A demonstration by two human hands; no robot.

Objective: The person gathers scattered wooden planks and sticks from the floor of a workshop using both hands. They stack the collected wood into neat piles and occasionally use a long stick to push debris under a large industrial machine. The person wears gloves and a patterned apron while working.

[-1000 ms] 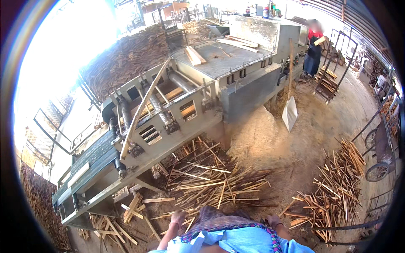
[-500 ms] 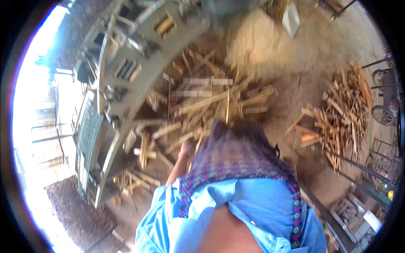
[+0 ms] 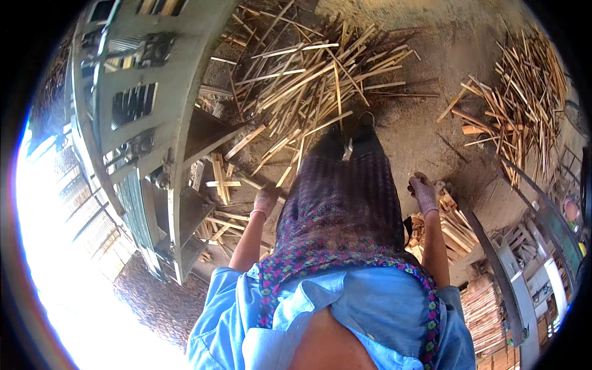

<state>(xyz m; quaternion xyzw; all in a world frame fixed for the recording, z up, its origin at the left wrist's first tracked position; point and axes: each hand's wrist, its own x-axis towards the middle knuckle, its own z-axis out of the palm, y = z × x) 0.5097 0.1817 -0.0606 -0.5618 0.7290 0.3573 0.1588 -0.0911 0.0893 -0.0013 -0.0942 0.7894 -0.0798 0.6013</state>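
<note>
The grip of the right hand (image 3: 423,191) was slack, its fingers loosely curled around nothing visible; whether the left hand (image 3: 266,198) was open or closed could not be told. Both hung wide of the dark patterned apron (image 3: 345,216), perhaps for balance. Short crossed wood strips (image 3: 220,179) lay on the floor (image 3: 419,135) near the left hand, and a stack of pale wood pieces (image 3: 456,231) showed behind the right forearm (image 3: 435,246). Ahead of the feet (image 3: 364,126), a heap of long thin sticks (image 3: 308,83) sprawled at all angles (like spilled matches), so it seemed loose rather than sorted. A second heap (image 3: 530,92) lay farther right. A grey-green machine (image 3: 163,80) stood at left, raised, probably leaving room for scraps.
</note>
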